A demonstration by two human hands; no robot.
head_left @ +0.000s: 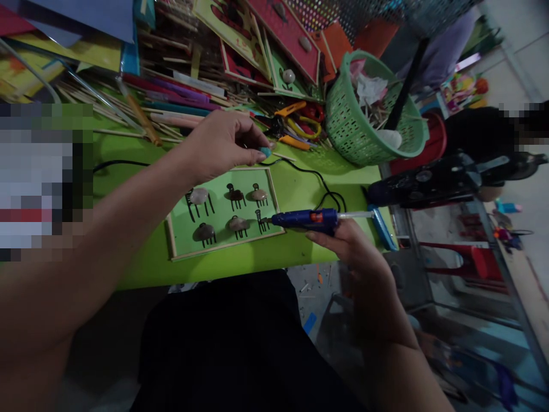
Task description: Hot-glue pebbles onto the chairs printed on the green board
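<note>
My right hand [347, 243] is wrapped round a blue glue gun [306, 218] with a clear glue stick in its back. The gun's nozzle points left at a small black chair-like drawing [262, 222] near the right end of a green wood-framed card [218, 249]. Several pebbles [199, 197] sit on the card, each over black drawn legs. Above the card's top edge, my left hand [231, 140] pinches a small teal piece [266, 152] between thumb and finger; it looks like a pebble, partly hidden by the fingertips.
Behind the card lie scissors [304, 129], thin wooden sticks, pens and more framed cards [283, 34]. A green plastic basket [373, 126] with scraps stands at the back right. A black cord [317, 171] crosses the green tabletop [141, 269]. Another person [484, 137] is at the right.
</note>
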